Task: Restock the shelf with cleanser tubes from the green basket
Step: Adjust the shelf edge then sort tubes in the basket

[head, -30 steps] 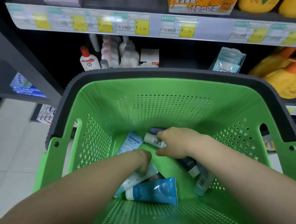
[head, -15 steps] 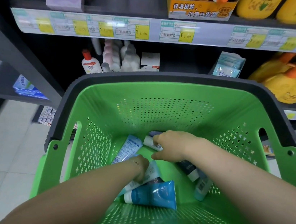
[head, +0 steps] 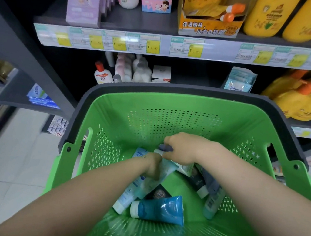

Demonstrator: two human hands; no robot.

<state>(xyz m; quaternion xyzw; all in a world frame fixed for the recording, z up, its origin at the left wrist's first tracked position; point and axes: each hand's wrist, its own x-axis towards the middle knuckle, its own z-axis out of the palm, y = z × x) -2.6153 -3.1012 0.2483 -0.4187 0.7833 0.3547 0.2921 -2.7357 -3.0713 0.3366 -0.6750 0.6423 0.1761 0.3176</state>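
The left hand [head: 154, 167] has pulled the pale tube [head: 154, 184] upward, uncovering a dark tube [head: 158, 193].

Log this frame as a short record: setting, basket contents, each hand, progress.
setting: shop aisle, green basket in front of the shelf
contents: several cleanser tubes, blue tube nearest the camera
left hand: in basket, grips pale tube
right hand: in basket, grips dark-capped tube
progress: no tube lifted out yet

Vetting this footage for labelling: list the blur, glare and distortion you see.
Head view: wide-angle lens bows the shelf edge; price labels washed out and smeared; lower shelf sits in deep shadow; green basket and blue tube read sharp.
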